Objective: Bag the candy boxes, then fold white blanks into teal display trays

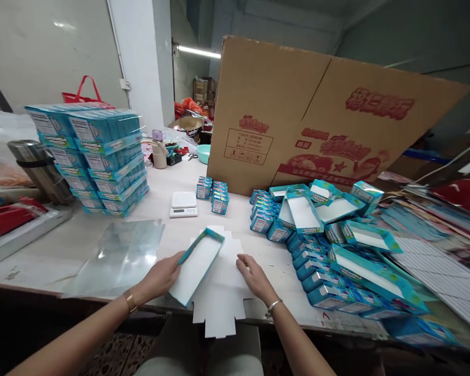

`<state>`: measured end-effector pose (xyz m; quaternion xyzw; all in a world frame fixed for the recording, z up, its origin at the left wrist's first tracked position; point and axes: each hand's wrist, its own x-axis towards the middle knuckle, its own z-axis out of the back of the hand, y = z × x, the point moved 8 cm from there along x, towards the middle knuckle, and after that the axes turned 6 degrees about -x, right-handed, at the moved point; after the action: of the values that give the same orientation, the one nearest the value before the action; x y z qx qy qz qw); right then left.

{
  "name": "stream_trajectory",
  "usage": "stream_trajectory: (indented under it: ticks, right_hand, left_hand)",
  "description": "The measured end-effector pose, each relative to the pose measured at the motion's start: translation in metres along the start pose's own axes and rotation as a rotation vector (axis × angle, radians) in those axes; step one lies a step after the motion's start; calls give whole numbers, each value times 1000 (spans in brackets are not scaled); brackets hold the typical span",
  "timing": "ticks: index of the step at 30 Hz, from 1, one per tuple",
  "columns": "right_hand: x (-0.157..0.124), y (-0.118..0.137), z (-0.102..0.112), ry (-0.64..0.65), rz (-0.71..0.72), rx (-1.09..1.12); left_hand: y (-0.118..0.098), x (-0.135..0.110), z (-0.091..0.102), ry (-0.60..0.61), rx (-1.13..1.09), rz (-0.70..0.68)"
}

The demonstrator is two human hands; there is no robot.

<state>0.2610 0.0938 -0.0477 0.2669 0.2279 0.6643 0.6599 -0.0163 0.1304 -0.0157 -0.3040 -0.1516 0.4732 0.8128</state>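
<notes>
My left hand [162, 275] grips the left side of a shallow blue cardboard tray [199, 263] with a white inside. The tray is tilted above a flat white die-cut card sheet [221, 305], whose notched end reaches past the table's front edge. At the right edge of that sheet is my right hand [255, 275], fingers stretched and slightly bent, with nothing visible in them. Left of the tray lie clear plastic sheets [119, 250]. More blue trays [366, 274] lie heaped on small blue boxes [329, 295] to the right.
A white scale [183, 204] and a few small blue boxes [220, 203] stand farther back. Filled trays are stacked in wrapped blocks [109, 172] at the left, beside a steel flask [37, 167]. A large brown carton [282, 115] rises behind; striped sheets [442, 277] lie right.
</notes>
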Motion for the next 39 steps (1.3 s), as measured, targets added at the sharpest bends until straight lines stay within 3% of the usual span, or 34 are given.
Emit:
stream_trajectory:
  ticks: [3,6,9,12,15,19,21,22,23,24,26,28,30,32,34,37,39]
  right_hand:
    - [14,-18,7,-38,-114,-253]
    - [44,-25,7,-2,-228,-414]
    - [70,-13,-9,118,-169,-514]
    - [79,-5,-19,120,-129,-588]
    - [76,-10,-19,31,-165,-558]
    - [71,-26,-16,-33,-265,-495]
    - [69,-28,-17,-31,-288,-484]
    - [67,-27,-18,-30,-293,-491]
    - [65,-26,-18,-39,-290,-508]
    - [62,-23,-18,-58,-279,-529]
    - [56,-17,-16,-137,-227,-536]
    - [51,-12,-9,-254,-160,-394]
    - [48,-12,0,-328,-124,-79]
    - [51,-11,7,-298,-100,306]
    - [54,-2,9,-159,-72,618]
    - [51,14,6,40,-78,821]
    - [45,17,2,53,-107,842]
  left_hand:
    - [12,5,10,-179,-112,104]
    - [41,10,21,-328,-154,244]
    - [66,10,32,-413,-302,345]
    - [64,14,35,-453,-582,351]
    - [24,39,18,-336,-872,334]
    - [-93,107,-1,-61,-1169,89]
    - [-155,138,-5,170,-1269,-89]
    - [-175,149,-6,240,-1263,-125]
    - [-182,157,-3,210,-1233,-145]
    - [-182,160,-2,165,-1187,-153]
    - [-153,153,0,-21,-1061,-118]
    - [-99,130,0,-256,-922,-20]
    - [-35,96,4,-528,-784,136]
    - [11,65,5,-643,-735,241]
    - [30,54,-10,-451,-858,292]
    - [13,50,-35,-45,-1083,243]
    - [3,49,-39,7,-1106,200]
